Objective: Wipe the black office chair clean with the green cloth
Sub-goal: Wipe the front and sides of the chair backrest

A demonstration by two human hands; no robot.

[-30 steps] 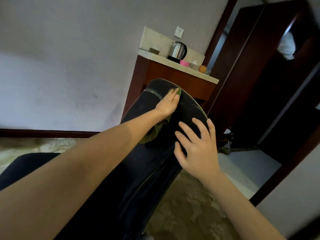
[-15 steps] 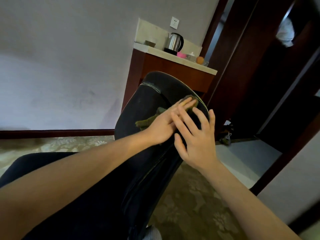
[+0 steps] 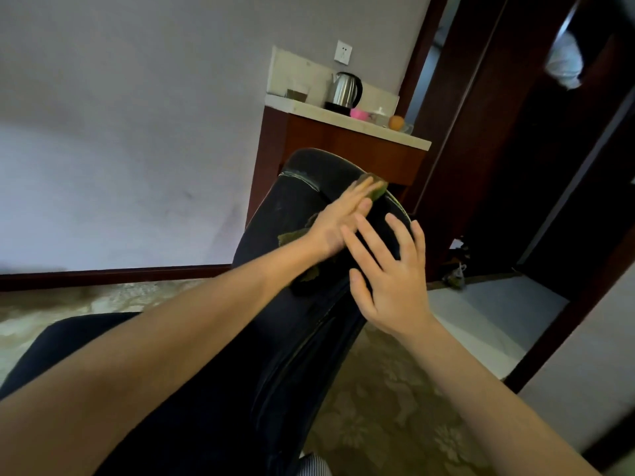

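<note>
head view: scuffed black chair (image 3: 292, 207), green cloth (image 3: 378, 191) under flat left hand (image 3: 338, 219), right hand (image 3: 388, 276) splayed

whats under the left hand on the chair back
The green cloth, pressed flat onto the black chair by the left hand. Its edges show past the fingertips and by the wrist; the middle is covered by the hand.

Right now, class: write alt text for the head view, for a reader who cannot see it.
A left hand presses a green cloth flat against the top of a black office chair, the right hand open on the chair beside it. Behind, a kettle stands on a wooden cabinet.
</note>
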